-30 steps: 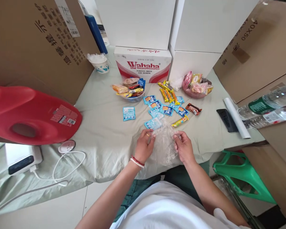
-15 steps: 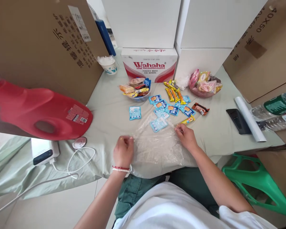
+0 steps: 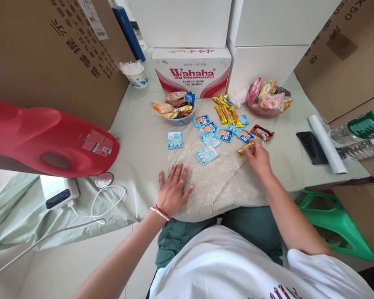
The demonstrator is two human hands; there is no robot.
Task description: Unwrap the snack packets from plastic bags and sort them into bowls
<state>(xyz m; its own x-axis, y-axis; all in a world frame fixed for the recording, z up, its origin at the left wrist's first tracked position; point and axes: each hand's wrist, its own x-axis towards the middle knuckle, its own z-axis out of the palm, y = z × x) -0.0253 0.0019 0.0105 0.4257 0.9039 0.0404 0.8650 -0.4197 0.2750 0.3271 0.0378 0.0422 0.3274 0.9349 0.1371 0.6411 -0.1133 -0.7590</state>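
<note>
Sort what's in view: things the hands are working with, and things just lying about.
In hand: left hand flat on the clear plastic bag; right hand pinching a yellow snack packet; blue sachets beside them.
Lying about: red jug, Wahaha box, paper cup, phone, water bottles, power bank.

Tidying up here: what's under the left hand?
The left hand lies flat on a clear plastic bag spread over the green cloth. The palm hides whatever is directly beneath it.

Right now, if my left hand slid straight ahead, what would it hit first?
Probably the lone blue packet lying just beyond the fingertips; the left hand rests flat on clear plastic wrap.
</note>
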